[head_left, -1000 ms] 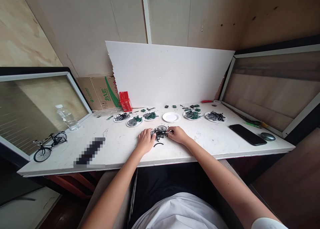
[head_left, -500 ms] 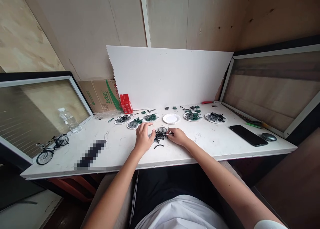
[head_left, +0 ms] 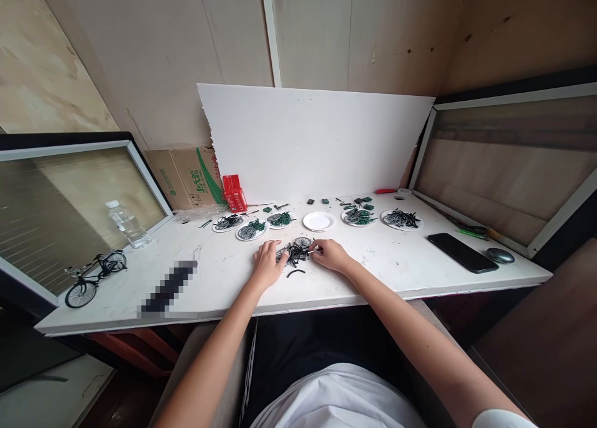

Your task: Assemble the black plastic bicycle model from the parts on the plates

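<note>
A small pile of black model bicycle parts with spoked wheels lies on the table between my hands. My left hand rests at the pile's left side, fingers apart on the tabletop and the thumb close to a wheel. On the pile's right, my right hand is closed in a pinch around a thin pale stick-like piece, whose exact kind is too small to tell. A curved black strip lies loose just in front of the pile.
Behind the pile stand a white paper plate and several plates of black and green parts, such as one plate. An assembled model bicycle and a bottle are left; a phone and mouse are right.
My left hand's raised fingers have come down onto the tabletop beside the pile. My right hand stays in nearly the same place with its pinch.
</note>
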The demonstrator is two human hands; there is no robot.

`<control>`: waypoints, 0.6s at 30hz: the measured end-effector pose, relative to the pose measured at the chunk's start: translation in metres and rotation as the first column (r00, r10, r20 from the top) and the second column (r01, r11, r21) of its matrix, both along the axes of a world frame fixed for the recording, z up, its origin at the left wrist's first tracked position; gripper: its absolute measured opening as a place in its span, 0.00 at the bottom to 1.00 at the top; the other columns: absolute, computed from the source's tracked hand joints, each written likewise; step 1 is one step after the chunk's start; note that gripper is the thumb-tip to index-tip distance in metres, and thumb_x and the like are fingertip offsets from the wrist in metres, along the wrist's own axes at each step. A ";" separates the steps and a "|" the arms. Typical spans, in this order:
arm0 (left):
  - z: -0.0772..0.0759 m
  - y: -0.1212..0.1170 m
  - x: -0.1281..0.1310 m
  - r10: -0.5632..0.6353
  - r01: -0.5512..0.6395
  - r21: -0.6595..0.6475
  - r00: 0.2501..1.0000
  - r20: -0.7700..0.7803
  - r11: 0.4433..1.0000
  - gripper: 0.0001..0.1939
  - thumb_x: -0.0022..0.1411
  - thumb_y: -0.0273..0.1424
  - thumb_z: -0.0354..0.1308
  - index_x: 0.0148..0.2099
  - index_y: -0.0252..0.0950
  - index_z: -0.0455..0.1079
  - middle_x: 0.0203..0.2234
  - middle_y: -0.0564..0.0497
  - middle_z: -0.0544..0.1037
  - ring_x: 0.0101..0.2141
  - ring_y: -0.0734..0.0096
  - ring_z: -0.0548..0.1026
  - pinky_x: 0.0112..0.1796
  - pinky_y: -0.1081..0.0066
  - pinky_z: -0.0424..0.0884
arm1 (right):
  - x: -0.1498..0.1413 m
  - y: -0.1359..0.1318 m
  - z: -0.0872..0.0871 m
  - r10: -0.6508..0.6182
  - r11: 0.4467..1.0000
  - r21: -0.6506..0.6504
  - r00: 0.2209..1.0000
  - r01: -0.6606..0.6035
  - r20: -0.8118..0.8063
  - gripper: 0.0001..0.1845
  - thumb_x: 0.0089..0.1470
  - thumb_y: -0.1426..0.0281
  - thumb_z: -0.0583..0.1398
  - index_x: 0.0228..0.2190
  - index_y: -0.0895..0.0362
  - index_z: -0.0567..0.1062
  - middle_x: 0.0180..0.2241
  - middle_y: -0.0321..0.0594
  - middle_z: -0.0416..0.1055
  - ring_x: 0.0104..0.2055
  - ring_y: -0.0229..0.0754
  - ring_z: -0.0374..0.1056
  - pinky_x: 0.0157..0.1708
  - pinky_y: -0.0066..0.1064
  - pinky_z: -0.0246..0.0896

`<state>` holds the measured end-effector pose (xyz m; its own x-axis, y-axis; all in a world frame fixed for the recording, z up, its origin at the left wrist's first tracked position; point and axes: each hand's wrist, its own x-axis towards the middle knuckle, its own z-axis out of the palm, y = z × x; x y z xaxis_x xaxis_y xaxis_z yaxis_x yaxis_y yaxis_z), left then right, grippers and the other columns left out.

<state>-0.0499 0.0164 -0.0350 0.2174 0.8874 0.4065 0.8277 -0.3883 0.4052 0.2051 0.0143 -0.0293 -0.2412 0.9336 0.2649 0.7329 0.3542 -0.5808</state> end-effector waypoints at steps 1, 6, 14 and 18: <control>0.000 0.000 0.001 0.006 -0.006 -0.003 1.000 -0.010 1.000 0.22 0.74 0.43 0.50 0.65 0.42 0.66 0.64 0.39 0.71 0.66 0.48 0.66 0.65 0.45 0.61 | 0.000 -0.001 0.001 -0.003 1.000 -0.006 1.000 0.003 0.001 0.12 0.59 0.73 0.63 0.45 0.54 0.82 0.42 0.41 0.83 0.37 0.42 0.75 0.35 0.28 0.61; 0.001 -0.002 0.003 0.088 -0.089 -0.039 0.996 -0.031 0.995 0.23 0.73 0.45 0.51 0.63 0.40 0.67 0.62 0.37 0.72 0.64 0.45 0.67 0.63 0.44 0.61 | 0.000 -0.003 0.003 -0.027 1.000 -0.007 1.000 0.027 -0.014 0.16 0.58 0.74 0.63 0.48 0.55 0.80 0.41 0.42 0.82 0.37 0.42 0.73 0.35 0.27 0.59; 0.015 -0.005 0.005 0.103 -0.111 0.075 0.989 0.106 0.991 0.12 0.71 0.35 0.52 0.52 0.41 0.72 0.55 0.40 0.77 0.60 0.49 0.72 0.62 0.46 0.67 | 0.000 -0.001 0.001 -0.047 0.998 -0.032 0.999 0.047 -0.013 0.14 0.60 0.75 0.61 0.48 0.56 0.80 0.40 0.43 0.81 0.33 0.40 0.70 0.34 0.28 0.57; 0.063 -0.028 0.014 -0.090 0.018 0.368 0.980 0.180 0.930 0.10 0.73 0.34 0.51 0.47 0.42 0.74 0.46 0.45 0.81 0.53 0.56 0.77 0.60 0.51 0.72 | 0.000 0.001 -0.001 -0.043 0.999 0.000 0.999 0.043 -0.017 0.10 0.61 0.75 0.61 0.43 0.55 0.80 0.42 0.43 0.82 0.40 0.43 0.75 0.40 0.28 0.62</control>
<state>-0.0362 -0.0116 0.0282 0.1478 0.6603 0.7363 0.7225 -0.5805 0.3756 0.2047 0.0152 -0.0304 -0.1965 0.9428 0.2694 0.7373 0.3232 -0.5932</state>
